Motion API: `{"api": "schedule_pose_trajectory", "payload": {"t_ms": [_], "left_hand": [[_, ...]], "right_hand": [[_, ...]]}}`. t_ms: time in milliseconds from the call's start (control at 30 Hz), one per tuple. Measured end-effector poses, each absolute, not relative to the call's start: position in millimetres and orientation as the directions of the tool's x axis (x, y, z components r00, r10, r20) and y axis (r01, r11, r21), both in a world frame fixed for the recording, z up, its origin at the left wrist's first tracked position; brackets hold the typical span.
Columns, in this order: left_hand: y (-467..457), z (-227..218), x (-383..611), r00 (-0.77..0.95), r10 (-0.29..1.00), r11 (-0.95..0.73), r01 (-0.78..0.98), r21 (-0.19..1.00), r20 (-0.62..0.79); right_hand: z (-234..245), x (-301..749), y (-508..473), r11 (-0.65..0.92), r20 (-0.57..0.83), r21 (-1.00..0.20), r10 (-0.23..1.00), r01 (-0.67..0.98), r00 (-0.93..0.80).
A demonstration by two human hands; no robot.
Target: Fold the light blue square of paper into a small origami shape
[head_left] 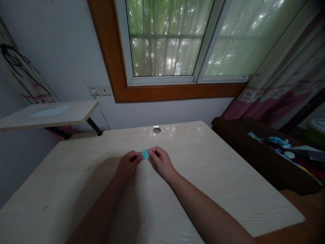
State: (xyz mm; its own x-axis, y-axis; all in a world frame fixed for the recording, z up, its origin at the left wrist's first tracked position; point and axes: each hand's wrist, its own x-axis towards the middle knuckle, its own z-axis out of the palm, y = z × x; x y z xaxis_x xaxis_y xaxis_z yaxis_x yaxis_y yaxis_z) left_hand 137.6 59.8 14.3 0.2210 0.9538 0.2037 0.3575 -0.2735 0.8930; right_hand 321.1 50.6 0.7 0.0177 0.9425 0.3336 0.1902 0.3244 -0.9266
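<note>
A small folded piece of blue paper (145, 154) is held between both hands just above the pale wooden desk (76, 183). My left hand (129, 163) pinches its left edge with curled fingers. My right hand (160, 161) pinches its right edge in the same way. Both forearms reach in from the bottom of the view and rest over the desktop.
A round cable hole (156, 130) sits near the desk's far edge. A raised side shelf (48, 115) stands at the left, below a wall socket (99, 90). A dark wooden bed frame (256, 149) with scattered items lies to the right, under a curtain and window.
</note>
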Motion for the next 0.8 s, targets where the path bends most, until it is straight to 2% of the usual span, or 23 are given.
{"api": "schedule_pose_trajectory", "payload": {"t_ms": [400,800], "left_hand": [[60.9,15.6,134.9,0.127,0.968,-0.247,0.333,0.91,0.216],[59.9,19.9,134.7,0.055,0.958,-0.284,0.312,0.907,0.281]], "right_hand": [[0.1,319.7,51.0,0.336,0.35,-0.903,0.937,0.268,0.007],[4.7,318.9,47.4,0.379,0.374,-0.868,0.924,0.322,-0.08]]}}
